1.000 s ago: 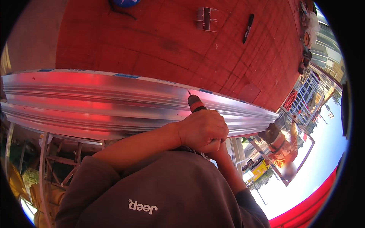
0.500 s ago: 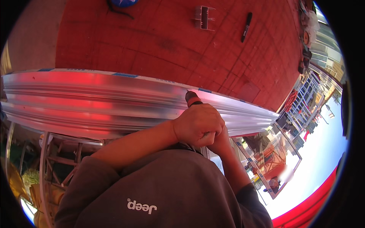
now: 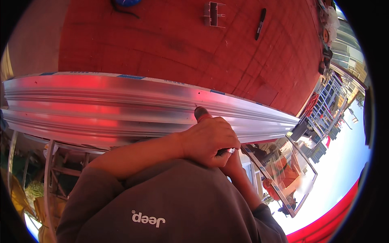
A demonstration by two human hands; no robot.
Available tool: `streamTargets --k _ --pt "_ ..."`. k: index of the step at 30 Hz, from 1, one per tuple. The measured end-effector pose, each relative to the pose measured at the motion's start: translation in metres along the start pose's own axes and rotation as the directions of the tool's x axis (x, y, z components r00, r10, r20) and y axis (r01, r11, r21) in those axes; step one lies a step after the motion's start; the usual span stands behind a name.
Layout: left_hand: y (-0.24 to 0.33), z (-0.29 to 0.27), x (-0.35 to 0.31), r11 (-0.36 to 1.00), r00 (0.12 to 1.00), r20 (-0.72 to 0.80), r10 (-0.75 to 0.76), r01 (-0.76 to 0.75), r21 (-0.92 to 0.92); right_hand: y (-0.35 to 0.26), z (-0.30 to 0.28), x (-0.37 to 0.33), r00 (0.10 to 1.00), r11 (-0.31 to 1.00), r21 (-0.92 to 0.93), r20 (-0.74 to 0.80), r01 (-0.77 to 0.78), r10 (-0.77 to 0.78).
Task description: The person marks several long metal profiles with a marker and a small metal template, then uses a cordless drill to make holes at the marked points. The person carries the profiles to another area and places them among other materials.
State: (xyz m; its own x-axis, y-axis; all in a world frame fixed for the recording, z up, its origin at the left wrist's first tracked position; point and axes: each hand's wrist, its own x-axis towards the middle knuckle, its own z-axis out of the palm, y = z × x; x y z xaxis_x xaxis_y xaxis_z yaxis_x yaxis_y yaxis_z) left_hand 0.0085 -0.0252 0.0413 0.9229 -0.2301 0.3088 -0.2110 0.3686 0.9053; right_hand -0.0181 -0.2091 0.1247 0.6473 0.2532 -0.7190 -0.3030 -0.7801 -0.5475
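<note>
A power drill with a dark chuck and red collar points away from me over a long silver aluminium profile. My left hand is closed over the drill's body from above. Behind and below it, my right hand meets the rear of the drill at the handle; its fingers are mostly hidden. The thin bit sits at the middle ridges of the profile; whether it touches the metal I cannot tell. A small dark hole shows in the profile's far strip, just beyond the bit.
The profile lies along the near edge of a red table. On the table are a short profile offcut, a black marker and a blue object with a dark cord. Metal frames stand at right; a person in orange is beyond a glazed frame.
Both hands and the drill have drawn back toward me and slightly left, away from the profile's far strip. The hole there is now uncovered.
</note>
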Motion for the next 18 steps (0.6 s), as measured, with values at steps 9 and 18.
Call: streamTargets --k 9,18 --pt "-0.010 -0.003 -0.010 0.999 0.999 -0.005 -0.040 0.040 0.018 0.007 0.011 0.010 0.998 0.997 0.023 0.005 0.069 -0.069" --pt "-0.012 -0.004 -0.010 0.999 0.999 0.011 -0.039 0.039 0.000 0.007 0.014 0.008 0.998 0.998 -0.017 0.001 0.068 -0.068"
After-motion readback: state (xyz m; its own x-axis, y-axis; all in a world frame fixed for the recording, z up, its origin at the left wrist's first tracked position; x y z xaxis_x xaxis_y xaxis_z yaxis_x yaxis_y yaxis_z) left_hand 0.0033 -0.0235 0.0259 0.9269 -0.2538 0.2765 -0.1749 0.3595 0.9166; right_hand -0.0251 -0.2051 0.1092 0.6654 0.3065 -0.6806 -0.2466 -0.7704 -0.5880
